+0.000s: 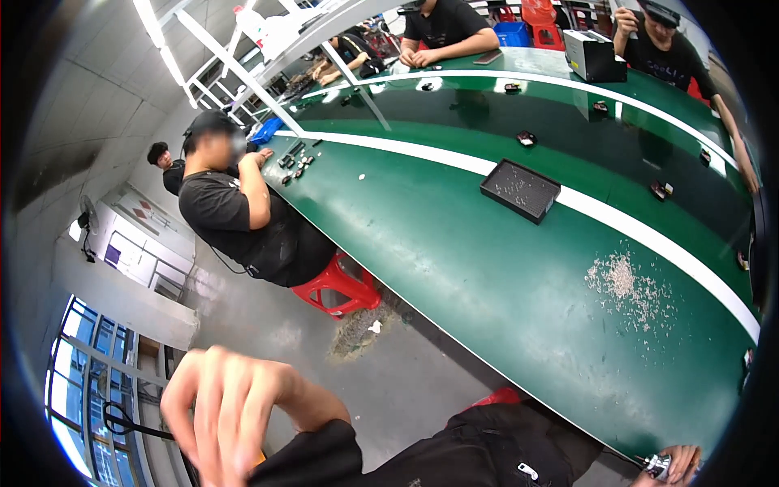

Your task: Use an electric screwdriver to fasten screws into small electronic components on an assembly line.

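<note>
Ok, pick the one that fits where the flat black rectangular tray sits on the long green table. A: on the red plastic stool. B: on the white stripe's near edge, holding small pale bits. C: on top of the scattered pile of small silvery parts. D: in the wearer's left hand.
B: the flat black rectangular tray lies on the long green table against the white stripe, speckled with small pale bits.

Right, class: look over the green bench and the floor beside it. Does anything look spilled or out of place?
Yes. Small pale parts lie scattered loose on the green bench, outside the black tray. A patch of debris sits on the floor by the red stool.
</note>
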Demonstrator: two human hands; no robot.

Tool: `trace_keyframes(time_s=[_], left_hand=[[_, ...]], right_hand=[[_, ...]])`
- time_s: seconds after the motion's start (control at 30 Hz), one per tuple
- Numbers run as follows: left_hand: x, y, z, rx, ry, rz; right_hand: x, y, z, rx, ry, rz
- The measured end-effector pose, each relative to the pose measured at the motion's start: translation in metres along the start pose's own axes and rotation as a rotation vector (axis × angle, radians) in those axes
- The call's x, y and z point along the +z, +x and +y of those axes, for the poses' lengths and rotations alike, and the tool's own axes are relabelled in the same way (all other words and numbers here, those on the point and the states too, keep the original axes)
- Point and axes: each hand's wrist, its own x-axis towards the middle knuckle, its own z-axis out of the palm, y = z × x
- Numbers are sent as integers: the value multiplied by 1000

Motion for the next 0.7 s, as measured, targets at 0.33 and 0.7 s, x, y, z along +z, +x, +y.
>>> trace_keyframes(time_s=[0.33,0.7], left_hand=[[-40,-237,-153,-1276,183,1022],[-120,-284,-392,-1182,718,1127]], right_hand=[[10,-6,-14,49,-120,-70],[63,-25,-13,206,-451,-409]])
